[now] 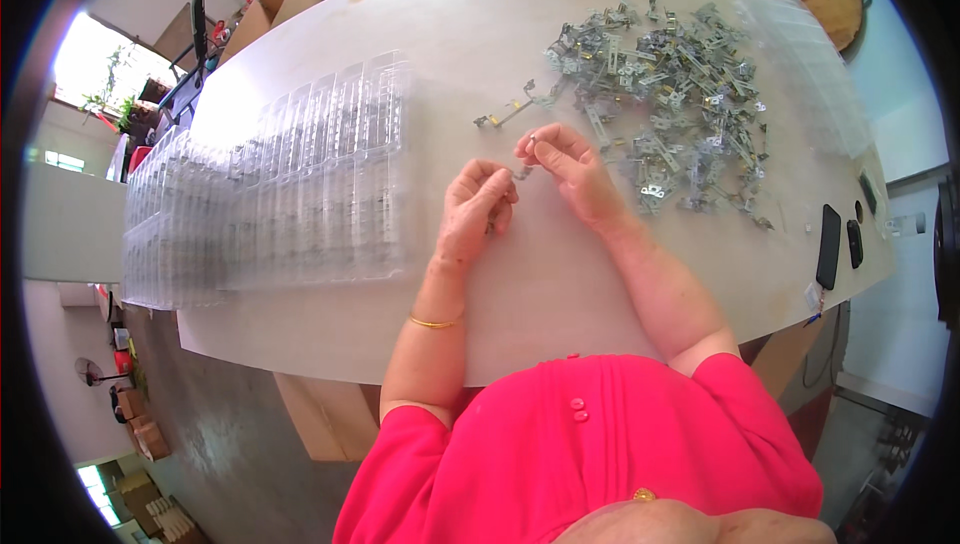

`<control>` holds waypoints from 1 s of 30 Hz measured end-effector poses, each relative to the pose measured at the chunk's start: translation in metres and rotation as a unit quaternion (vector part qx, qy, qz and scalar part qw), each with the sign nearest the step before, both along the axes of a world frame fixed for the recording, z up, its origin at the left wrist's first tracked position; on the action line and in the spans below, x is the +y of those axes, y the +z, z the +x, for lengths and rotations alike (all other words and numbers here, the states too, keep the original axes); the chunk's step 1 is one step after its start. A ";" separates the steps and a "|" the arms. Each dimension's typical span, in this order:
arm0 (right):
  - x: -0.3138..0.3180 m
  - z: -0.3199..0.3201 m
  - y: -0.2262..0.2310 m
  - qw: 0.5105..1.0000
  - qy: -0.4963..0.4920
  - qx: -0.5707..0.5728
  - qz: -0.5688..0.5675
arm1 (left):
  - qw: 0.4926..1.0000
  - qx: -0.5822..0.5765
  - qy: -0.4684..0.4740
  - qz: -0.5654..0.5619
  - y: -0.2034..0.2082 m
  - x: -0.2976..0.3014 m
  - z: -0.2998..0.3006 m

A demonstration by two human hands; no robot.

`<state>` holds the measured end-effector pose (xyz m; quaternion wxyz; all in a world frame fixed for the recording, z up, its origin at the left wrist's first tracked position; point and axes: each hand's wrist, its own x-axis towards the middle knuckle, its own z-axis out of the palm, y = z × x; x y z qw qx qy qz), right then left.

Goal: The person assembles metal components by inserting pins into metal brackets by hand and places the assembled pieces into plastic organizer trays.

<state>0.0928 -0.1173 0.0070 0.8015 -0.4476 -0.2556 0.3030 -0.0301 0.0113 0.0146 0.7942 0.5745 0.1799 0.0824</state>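
Observation:
My left hand (476, 208) is closed around a small metal part (522, 173), whose end pokes out between the fingers toward the other hand. Close beside it, my right hand (567, 166) is pinched, its thumb and forefinger pressed together near that end. What sits between those right fingertips is too small to make out. Just beyond both hands, a few loose metal parts (503, 114) lie on the white table (520, 319). A big heap of similar metal parts (668, 94) spreads out at the far right.
Stacked clear plastic trays (300, 184) with rows of compartments cover the table's left side. More clear trays (815, 74) lie at the far right edge. A black phone (828, 247) and a small dark object (855, 244) rest near the right edge. A cardboard box (325, 414) stands below the front edge.

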 end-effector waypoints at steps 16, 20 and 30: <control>0.000 0.004 -0.009 0.994 -0.021 0.105 0.008 | 0.974 -0.142 0.026 -0.173 -0.013 0.009 0.006; -0.001 0.008 -0.014 0.982 -0.032 0.185 0.029 | 0.982 -0.174 0.066 -0.038 -0.008 -0.005 0.009; 0.007 -0.009 -0.002 0.985 -0.101 -0.027 -0.137 | 0.980 -0.159 0.107 -0.061 -0.014 0.001 0.009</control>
